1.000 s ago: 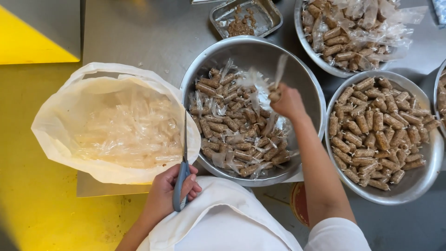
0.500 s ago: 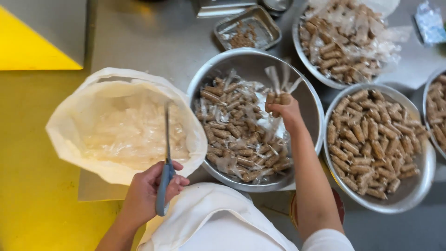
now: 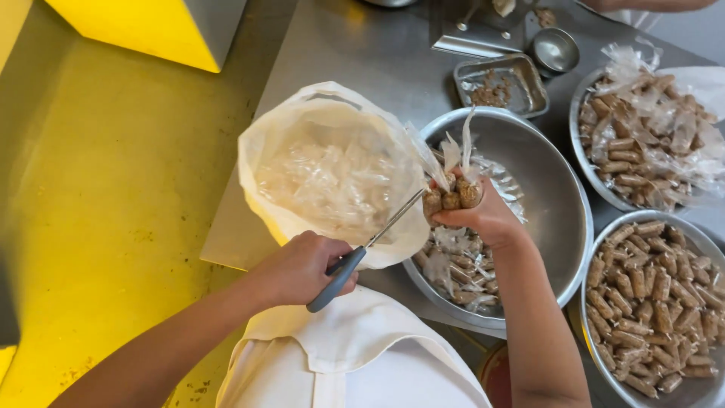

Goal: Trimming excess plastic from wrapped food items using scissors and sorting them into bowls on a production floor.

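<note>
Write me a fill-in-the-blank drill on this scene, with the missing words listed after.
1. The left hand holds grey-handled ____.
2. The right hand grips a bunch of small brown rolls in clear ____.
3. The blades point at the rolls, over the edge of a white ____ of plastic scraps.
4. The rolls are held above a steel ____.

Missing words: scissors; plastic; bag; bowl

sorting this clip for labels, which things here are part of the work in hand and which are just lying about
In use:
left hand
scissors
right hand
wrapped rolls
middle bowl
scrap bag

Lying about:
small tray
metal cup
far bowl
near bowl of unwrapped rolls
</note>
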